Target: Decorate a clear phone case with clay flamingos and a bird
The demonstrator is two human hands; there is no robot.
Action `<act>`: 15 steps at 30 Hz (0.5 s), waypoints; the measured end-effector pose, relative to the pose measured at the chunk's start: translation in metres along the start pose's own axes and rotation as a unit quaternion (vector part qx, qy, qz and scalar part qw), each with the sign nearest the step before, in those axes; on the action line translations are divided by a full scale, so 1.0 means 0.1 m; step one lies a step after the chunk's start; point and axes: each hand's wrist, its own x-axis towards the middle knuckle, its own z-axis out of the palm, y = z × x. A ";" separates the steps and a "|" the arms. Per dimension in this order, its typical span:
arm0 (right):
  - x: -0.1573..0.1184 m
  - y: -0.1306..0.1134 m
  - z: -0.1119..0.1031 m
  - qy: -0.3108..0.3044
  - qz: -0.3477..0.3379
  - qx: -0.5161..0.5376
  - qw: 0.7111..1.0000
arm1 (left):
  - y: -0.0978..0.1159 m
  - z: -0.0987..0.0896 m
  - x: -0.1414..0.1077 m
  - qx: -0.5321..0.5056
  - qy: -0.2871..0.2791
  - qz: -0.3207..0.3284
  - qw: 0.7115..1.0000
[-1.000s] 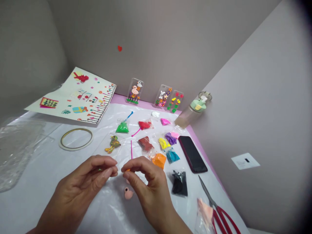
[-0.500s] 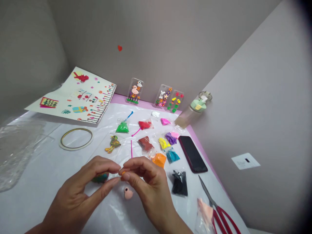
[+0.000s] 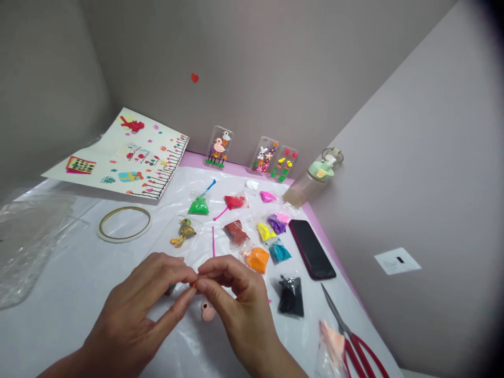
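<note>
My left hand [image 3: 145,304] and my right hand [image 3: 240,304] meet fingertip to fingertip above the white sheet. Between them they pinch a tiny piece of orange clay [image 3: 193,284], mostly hidden by the fingers. Just below the fingertips lies a pink clay shape [image 3: 207,311] with a dark dot, partly behind my right hand. Beyond my hands, a clay duck [image 3: 184,232] rests on a clear panel. A bag of orange clay [image 3: 258,259] is past my right hand.
Several bags of coloured clay, including green [image 3: 198,205] and black [image 3: 291,296], lie around. A phone [image 3: 312,249] and scissors [image 3: 346,331] are at the right, a tape roll [image 3: 124,224] at the left. Decorated cases [image 3: 219,148] and a bottle [image 3: 311,178] stand behind.
My left fingers have closed in toward the right fingertips, and less of the orange piece shows. More of the dark object behind my left hand is now covered.
</note>
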 end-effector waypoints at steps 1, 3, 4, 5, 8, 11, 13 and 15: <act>0.00 0.00 0.00 0.001 -0.007 -0.009 1.000 | 0.01 0.01 -0.01 -0.002 0.001 -0.009 1.000; -0.01 0.01 0.00 0.003 -0.025 -0.033 0.999 | 0.02 0.03 -0.02 -0.009 0.015 -0.032 0.999; -0.01 0.02 0.00 0.003 -0.031 -0.044 0.999 | 0.03 0.04 -0.03 -0.011 0.023 -0.041 0.999; -0.02 0.02 0.00 0.003 -0.037 -0.054 0.998 | 0.03 0.05 -0.03 -0.012 0.029 -0.047 0.998; -0.03 0.05 0.01 0.001 -0.051 -0.083 0.995 | 0.01 0.06 -0.03 -0.001 0.019 -0.034 0.999; -0.05 0.06 0.01 -0.003 -0.075 -0.121 0.990 | -0.01 0.05 0.00 0.026 0.007 -0.007 1.000; -0.05 0.07 0.01 -0.011 -0.088 -0.142 0.986 | -0.01 0.04 0.01 0.046 0.005 0.007 0.999; -0.05 0.06 0.01 -0.018 -0.082 -0.140 0.987 | 0.00 0.04 0.02 0.058 0.002 0.014 0.998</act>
